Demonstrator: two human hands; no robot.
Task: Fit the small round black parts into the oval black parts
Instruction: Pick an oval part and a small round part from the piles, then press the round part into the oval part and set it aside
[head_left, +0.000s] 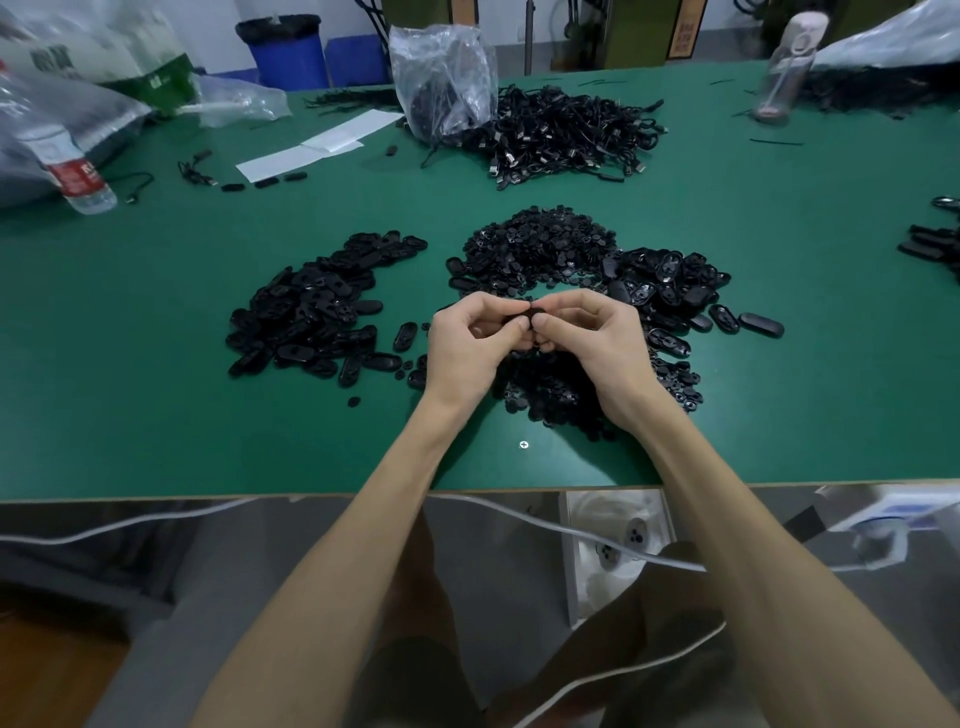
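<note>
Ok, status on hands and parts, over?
Busy: left hand and right hand pinch one black part between them. Beyond, oval pile left, round pile centre. Nothing in the way.

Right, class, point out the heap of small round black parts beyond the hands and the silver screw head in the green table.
Heap of small round black parts (540, 244): head view, heap's middle.
Silver screw head (523, 445): head view, its cross slot.
</note>
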